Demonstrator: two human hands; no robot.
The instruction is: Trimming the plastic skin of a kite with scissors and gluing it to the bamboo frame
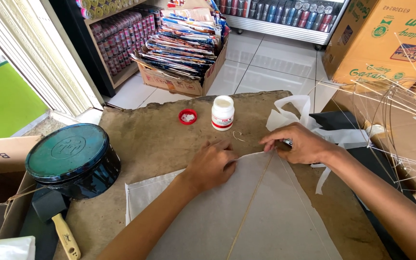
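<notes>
While both hands (261,154) press flat on grey paper (246,212), the worn brown tabletop (155,139) meets white floor tiles (270,62).

Pale grey paper (246,212) on a brown board (160,139); white glue bottle (223,112) with red band, red cap (188,116), dark teal tin (71,159).

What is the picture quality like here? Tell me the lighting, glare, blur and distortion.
Head view: even daylight, soft shadows under the left hand and right hand on the grey paper sheet; mild glare on the white floor tiles; sharp focus throughout, no motion blur; wide-angle bending at the edges, seen in the door frame.
</notes>
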